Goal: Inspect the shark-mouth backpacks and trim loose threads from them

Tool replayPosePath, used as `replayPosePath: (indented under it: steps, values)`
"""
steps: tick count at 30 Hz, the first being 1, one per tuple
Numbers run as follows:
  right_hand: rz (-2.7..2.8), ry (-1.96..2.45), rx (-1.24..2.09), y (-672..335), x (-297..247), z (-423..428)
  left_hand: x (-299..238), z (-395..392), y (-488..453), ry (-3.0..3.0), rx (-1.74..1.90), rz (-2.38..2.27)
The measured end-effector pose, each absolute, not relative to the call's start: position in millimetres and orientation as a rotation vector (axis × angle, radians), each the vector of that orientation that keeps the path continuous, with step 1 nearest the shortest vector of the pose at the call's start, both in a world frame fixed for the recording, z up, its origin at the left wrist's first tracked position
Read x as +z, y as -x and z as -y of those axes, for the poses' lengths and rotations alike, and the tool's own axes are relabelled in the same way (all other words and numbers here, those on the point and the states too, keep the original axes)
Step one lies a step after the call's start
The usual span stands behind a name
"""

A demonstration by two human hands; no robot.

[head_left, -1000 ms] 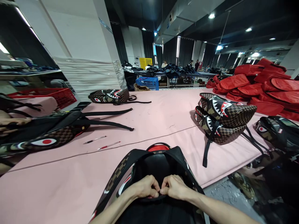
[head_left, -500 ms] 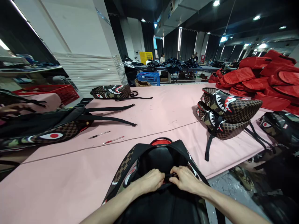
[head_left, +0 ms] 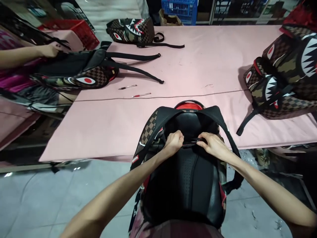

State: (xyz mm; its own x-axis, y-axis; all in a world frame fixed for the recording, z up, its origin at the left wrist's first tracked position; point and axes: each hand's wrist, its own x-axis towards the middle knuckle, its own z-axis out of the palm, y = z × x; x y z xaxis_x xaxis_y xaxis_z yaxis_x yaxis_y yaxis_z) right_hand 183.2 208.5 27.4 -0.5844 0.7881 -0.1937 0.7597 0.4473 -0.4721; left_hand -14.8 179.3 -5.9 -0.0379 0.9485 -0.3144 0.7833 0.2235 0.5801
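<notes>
A black backpack (head_left: 183,178) with checkered, camouflage sides and a red-lined top handle leans against the table's near edge, its back panel and shoulder straps facing me. My left hand (head_left: 174,142) is closed on the left end of a slit-like opening across the upper back panel. At the right end of that opening, my right hand (head_left: 213,144) pinches its dark edge between thumb and fingers. Whether a zipper pull sits in either hand is too small to tell. The shoulder straps arch around both hands.
The pink table (head_left: 99,132) bears a black pen (head_left: 127,87), a red pen (head_left: 141,95) and a backpack (head_left: 133,30) at the back. Two stacked backpacks (head_left: 279,84) stand right. At left, a co-worker's hand (head_left: 51,49) rests on another backpack (head_left: 74,67). Behind is a blue crate (head_left: 182,11).
My view has tilted down, showing more of the backpack and floor. My hands are slightly further apart, and the opening between them shows more plainly. The co-worker has come further into view.
</notes>
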Motion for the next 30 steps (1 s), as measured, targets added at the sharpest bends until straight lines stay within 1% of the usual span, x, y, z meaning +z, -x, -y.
replayPosePath:
  steps: [11,17,26,30]
  values:
    - [2.779,1.669,0.772,-142,42,-223,-16,-177,20,-1.495,0.562,-1.817]
    - [2.871,1.741,0.734,-130,39,-227,-16,-178,20,-1.453,0.597,-1.822]
    - [2.781,1.762,0.878,-133,30,-234,-13,-181,20,-1.481,0.562,-1.838]
    - [2.763,1.726,0.921,-138,31,-235,-6,-181,22,-1.440,0.732,-1.792]
